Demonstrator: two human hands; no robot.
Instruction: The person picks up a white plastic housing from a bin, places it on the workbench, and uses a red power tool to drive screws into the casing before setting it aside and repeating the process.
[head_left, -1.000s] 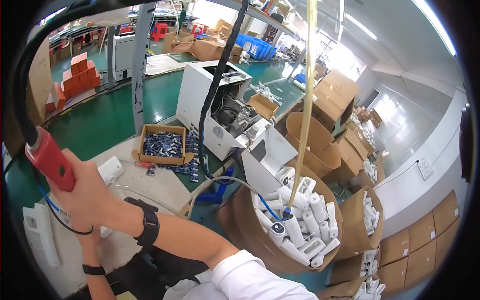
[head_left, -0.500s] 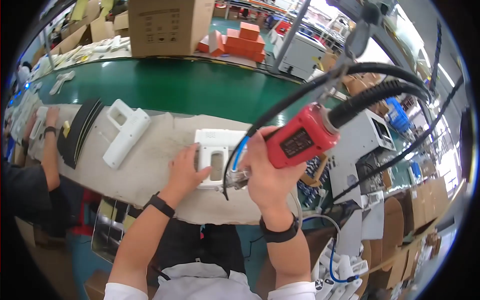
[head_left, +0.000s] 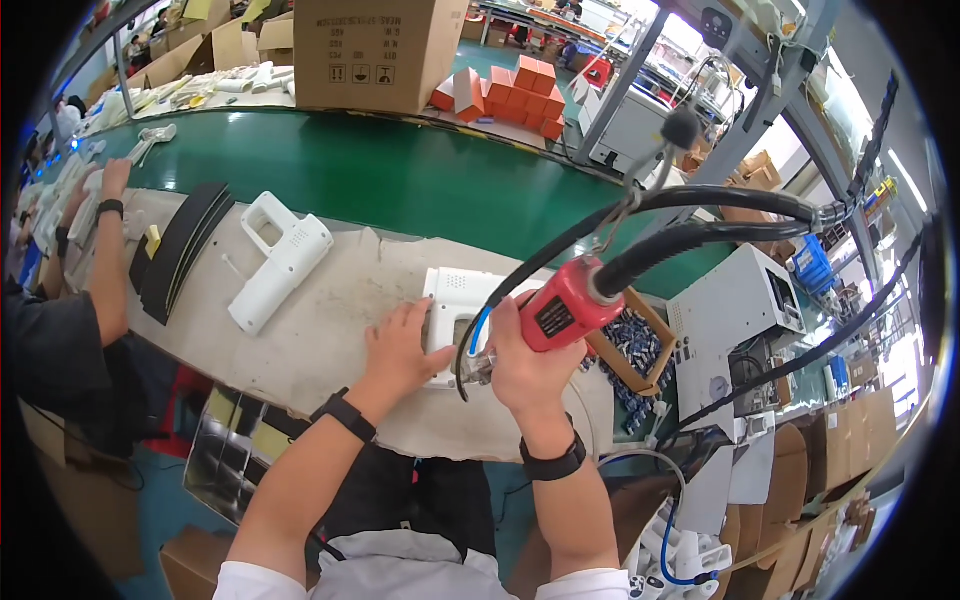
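My right hand (head_left: 540,368) is wrapped round a red power screwdriver (head_left: 572,306), which hangs from thick black hoses. Its lower end points down at a white plastic housing (head_left: 468,285) on the worktable; the exact tip is hidden by my hand and a black cable. My left hand (head_left: 398,350) rests with fingers spread against the left edge of that housing, thumb near its handle opening. Farther left lies a second white pistol-shaped housing (head_left: 283,265), apart from both hands.
Curved black strips (head_left: 185,255) lie left on the table (head_left: 340,330). A co-worker's arm (head_left: 108,270) reaches in at far left. Beyond runs a green conveyor belt (head_left: 300,160), with a large carton (head_left: 375,60) and orange boxes (head_left: 520,95) behind. A cardboard tray (head_left: 655,380) holds small parts at right.
The whole view has shifted, with the table now farther right. The screwdriver sits lower and closer to the housing. The co-worker's hand has moved away toward the belt.
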